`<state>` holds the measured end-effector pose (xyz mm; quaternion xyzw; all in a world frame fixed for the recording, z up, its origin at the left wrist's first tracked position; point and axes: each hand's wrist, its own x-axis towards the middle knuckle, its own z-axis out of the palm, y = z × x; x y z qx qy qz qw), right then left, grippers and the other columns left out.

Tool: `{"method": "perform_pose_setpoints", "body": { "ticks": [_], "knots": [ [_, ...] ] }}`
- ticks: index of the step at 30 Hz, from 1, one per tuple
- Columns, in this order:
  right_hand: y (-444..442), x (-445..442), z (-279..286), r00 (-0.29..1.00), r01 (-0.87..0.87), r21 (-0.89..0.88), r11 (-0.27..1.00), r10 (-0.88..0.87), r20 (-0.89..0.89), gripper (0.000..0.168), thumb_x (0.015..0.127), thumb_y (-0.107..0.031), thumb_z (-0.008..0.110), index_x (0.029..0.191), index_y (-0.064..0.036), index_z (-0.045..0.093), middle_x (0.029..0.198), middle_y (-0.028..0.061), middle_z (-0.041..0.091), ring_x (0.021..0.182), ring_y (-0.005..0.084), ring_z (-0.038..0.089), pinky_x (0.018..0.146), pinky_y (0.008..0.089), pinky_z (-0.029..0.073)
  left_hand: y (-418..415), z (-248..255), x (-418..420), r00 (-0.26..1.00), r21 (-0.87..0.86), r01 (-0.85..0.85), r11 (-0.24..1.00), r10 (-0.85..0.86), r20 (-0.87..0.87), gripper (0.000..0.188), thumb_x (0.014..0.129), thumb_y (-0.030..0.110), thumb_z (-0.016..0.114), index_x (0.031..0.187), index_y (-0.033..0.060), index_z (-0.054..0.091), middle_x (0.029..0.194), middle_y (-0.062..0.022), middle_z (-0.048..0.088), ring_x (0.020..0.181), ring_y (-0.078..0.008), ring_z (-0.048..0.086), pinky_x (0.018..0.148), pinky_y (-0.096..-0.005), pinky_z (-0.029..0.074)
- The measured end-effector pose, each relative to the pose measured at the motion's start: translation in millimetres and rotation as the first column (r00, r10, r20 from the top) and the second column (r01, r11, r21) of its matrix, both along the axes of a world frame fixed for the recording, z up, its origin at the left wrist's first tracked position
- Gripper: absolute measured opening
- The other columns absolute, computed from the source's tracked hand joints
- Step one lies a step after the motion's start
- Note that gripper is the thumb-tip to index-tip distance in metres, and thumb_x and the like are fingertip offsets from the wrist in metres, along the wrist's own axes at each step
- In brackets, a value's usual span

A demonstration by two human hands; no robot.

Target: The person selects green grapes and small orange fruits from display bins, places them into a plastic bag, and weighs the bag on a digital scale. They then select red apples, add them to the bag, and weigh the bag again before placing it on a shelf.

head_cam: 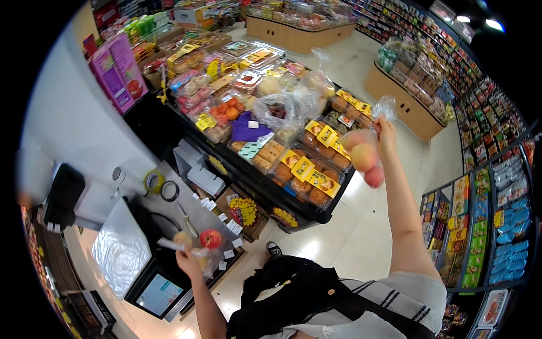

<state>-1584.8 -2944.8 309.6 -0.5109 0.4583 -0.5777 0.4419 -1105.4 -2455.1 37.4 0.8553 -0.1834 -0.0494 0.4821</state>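
Note:
My right hand [384, 129] is raised at the right, shut on the gathered neck of a clear plastic bag. Several peaches [363, 157] hang in that bag beside the packaged pastries. At the lower left, my left hand [188, 262] holds a small white paper slip [171, 244] over the counter. Just beyond its fingers lie a red apple [210, 239] and paler fruit [182, 238], with a clear bag [207, 263] around or against them; which fruit is inside it I cannot tell. A weighing scale with a metal plate [120, 250] and a lit touchscreen [159, 295] stands left of this hand.
A black display table [271, 207] bears boxed pastries [307, 176], bagged fruit and a purple cloth [250, 127]. Tape rolls [154, 181] and a knife [190, 226] lie on the counter. Snack shelves [470, 237] line the right, and wooden display stands [296, 36] are farther back.

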Motion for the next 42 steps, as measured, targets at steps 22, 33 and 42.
{"method": "perform_pose_setpoints", "body": {
  "ticks": [22, 33, 42],
  "knots": [
    [-245.0, -2.2, -165.3, 0.968, 0.013, 0.222, 0.975, 0.043, -0.247, 0.035, 0.091, -0.025, 0.057, 0.113, 0.001, 0.061, 0.096, 0.0067, 0.065, 0.075, 0.0153, 0.057, 0.057, 0.0292, 0.049, 55.0, 160.7, -48.2, 0.93, -0.412, -0.132, 0.901, -0.031, -0.367, 0.008, 0.091, 0.008, 0.063, 0.097, 0.0038, 0.059, 0.087, 0.0004, 0.062, 0.079, -0.0059, 0.055, 0.073, -0.0206, 0.043],
    [295.9, 326.2, -109.0, 0.119, -0.97, 0.194, 0.145, 0.983, -0.14, 0.025, 0.088, -0.007, 0.056, 0.111, -0.004, 0.064, 0.108, 0.0099, 0.065, 0.105, 0.0191, 0.061, 0.088, 0.0317, 0.048, 51.7, 89.3, -13.9, 0.857, -0.298, 0.216, 0.93, -0.327, -0.399, 0.036, 0.083, 0.001, 0.068, 0.118, -0.0039, 0.06, 0.096, 0.0001, 0.064, 0.083, -0.0055, 0.055, 0.075, -0.0212, 0.045],
    [370.4, 435.2, -212.3, 0.118, -0.993, -0.084, 0.084, 0.712, -0.692, 0.009, 0.072, -0.011, 0.061, 0.076, -0.004, 0.066, 0.081, 0.0175, 0.064, 0.079, 0.0373, 0.063, 0.069, 0.0437, 0.05, 69.8, 55.2, -7.7, 0.969, -0.217, 0.147, 0.965, -0.185, -0.166, 0.036, 0.082, -0.001, 0.067, 0.117, -0.0017, 0.062, 0.09, 0.0009, 0.06, 0.069, -0.0059, 0.048, 0.062, -0.02, 0.041]
  ]
}}
